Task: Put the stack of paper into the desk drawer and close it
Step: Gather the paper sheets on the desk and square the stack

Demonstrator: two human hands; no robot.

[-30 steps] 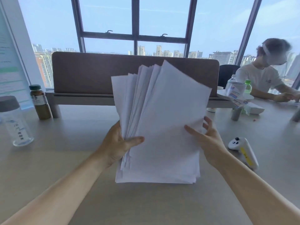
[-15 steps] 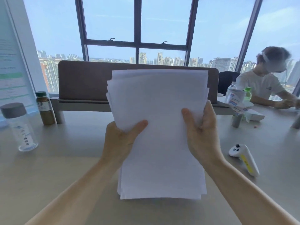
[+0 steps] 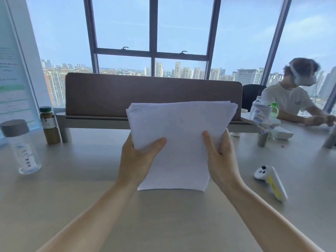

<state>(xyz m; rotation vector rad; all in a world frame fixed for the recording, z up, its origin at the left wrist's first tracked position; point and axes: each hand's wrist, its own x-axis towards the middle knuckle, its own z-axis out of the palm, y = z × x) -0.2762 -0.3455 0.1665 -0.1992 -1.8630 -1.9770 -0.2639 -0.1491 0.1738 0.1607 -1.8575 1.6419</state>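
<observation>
A stack of white paper (image 3: 180,135) stands upright on its bottom edge on the beige desk (image 3: 72,188), in the middle of the view. My left hand (image 3: 138,159) grips its left edge, thumb on the front sheet. My right hand (image 3: 221,157) grips the right edge the same way. The sheets are squared into a fairly neat bundle, with the top edges slightly fanned. No drawer is in view.
A clear bottle with a grey cap (image 3: 20,146) and a brown jar (image 3: 50,125) stand at the left. A white controller (image 3: 271,180) lies at the right. A brown divider panel (image 3: 127,93) runs behind the paper. A person (image 3: 294,95) sits at the far right among bottles and boxes.
The fanned-out sheets have been gathered and squared into one bundle. My right hand moved from open beside the stack to gripping its right edge, and the view tilted up.
</observation>
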